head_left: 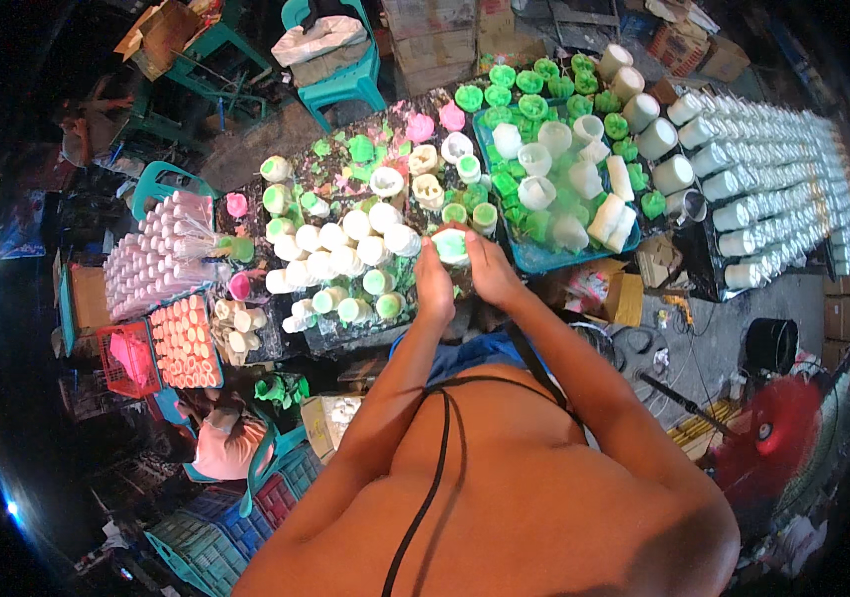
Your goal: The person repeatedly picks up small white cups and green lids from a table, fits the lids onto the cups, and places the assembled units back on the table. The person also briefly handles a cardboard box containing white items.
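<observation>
Near the table's front edge, my left hand (434, 287) and my right hand (492, 267) are cupped on either side of a white round piece with a green middle (451, 246). Both hold it, fingers closed round its sides. Just left of my hands, white cylinders (382, 219) lie in rows on the cluttered table, and shorter ones with green ends (356, 310) sit nearer to me. Beyond the held piece stand small cups with green insides (485, 214). To the right is a blue tray (566, 263) holding translucent white cups (536, 193) and green chunks.
Green fluted pieces (502, 76) line the far table edge. Long rows of white cylinders (734, 214) fill the right side; wrapped pink-white ones (168, 239) stand left. A seated person (231, 443) is at lower left. A red fan (765, 432) stands at lower right.
</observation>
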Motion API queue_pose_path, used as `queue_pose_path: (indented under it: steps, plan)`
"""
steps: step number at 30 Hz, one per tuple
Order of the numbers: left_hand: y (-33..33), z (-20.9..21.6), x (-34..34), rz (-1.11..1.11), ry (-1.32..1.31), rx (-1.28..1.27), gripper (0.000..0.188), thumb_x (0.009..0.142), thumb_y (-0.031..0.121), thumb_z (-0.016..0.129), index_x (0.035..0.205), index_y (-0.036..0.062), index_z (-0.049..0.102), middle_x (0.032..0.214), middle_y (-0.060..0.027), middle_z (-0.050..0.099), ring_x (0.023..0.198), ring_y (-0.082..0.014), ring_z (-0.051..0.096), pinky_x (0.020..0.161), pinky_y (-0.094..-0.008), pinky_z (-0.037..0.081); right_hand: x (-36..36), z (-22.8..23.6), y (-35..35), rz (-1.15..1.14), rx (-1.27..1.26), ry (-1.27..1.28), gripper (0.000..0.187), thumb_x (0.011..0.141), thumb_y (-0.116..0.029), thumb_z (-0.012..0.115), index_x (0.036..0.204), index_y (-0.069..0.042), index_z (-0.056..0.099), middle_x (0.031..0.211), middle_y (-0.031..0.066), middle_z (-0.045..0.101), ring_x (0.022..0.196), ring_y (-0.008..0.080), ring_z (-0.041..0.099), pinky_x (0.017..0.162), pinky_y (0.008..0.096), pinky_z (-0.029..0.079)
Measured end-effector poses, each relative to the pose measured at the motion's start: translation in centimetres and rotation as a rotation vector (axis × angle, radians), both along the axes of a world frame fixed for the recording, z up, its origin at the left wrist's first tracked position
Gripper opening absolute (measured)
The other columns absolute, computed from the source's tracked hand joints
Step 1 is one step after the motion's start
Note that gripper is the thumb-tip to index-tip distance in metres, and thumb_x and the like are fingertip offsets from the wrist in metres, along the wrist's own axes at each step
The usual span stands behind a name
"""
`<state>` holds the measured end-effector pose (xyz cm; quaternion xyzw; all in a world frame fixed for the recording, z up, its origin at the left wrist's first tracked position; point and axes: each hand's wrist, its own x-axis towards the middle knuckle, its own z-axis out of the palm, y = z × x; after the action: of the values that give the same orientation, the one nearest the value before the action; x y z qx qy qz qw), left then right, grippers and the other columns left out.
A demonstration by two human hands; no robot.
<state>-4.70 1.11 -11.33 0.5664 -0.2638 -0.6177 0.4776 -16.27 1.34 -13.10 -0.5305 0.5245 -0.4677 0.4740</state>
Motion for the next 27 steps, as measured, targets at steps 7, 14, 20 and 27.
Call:
queue_pose_path:
  steps: [7, 14, 20, 27]
  plan:
    - [-0.2, 0.8, -0.2, 0.097, 0.213, 0.116, 0.05, 0.109, 0.043, 0.038, 0.127, 0.0, 0.059, 0.118, -0.012, 0.067, 0.106, -0.0242, 0.066, 0.093, -0.0399, 0.052, -1.5, 3.4, 0.3, -0.019, -0.043, 0.067, 0.045, 0.109, -0.028, 0.035, 0.124, 0.002, 0.065, 0.114, 0.0245, 0.069, 0.105, 0.04, 0.067, 0.093, 0.0421, 0.051]
    - [0.1, 0.7, 0.1, 0.089, 0.255, 0.079, 0.047, 0.11, 0.037, 0.038, 0.125, -0.0017, 0.059, 0.117, -0.0134, 0.068, 0.105, -0.025, 0.068, 0.092, -0.042, 0.056, -1.9, 1.9, 0.8, -0.109, -0.103, 0.146, 0.041, 0.108, -0.026, 0.039, 0.121, 0.003, 0.066, 0.109, 0.0252, 0.07, 0.099, 0.0408, 0.069, 0.087, 0.0427, 0.054]
    - [-0.1, -1.4, -0.5, 0.19, 0.133, 0.004, 0.05, 0.11, 0.041, 0.037, 0.122, -0.0002, 0.063, 0.109, -0.011, 0.071, 0.093, -0.0192, 0.07, 0.079, -0.0361, 0.058, -1.0, 2.7, 1.7, -0.165, 0.009, 0.202, 0.037, 0.107, -0.023, 0.043, 0.114, 0.003, 0.068, 0.1, 0.0269, 0.07, 0.093, 0.0429, 0.069, 0.082, 0.0458, 0.054]
    - [0.1, -0.3, -1.0, 0.095, 0.39, 0.021, 0.053, 0.11, 0.041, 0.036, 0.135, -0.0013, 0.055, 0.125, -0.0157, 0.066, 0.113, -0.028, 0.065, 0.097, -0.0423, 0.053, -1.1, 3.3, 1.1, -0.352, -0.074, 0.271, 0.031, 0.105, -0.021, 0.048, 0.099, 0.002, 0.068, 0.08, 0.0267, 0.066, 0.074, 0.0464, 0.065, 0.065, 0.0503, 0.05]
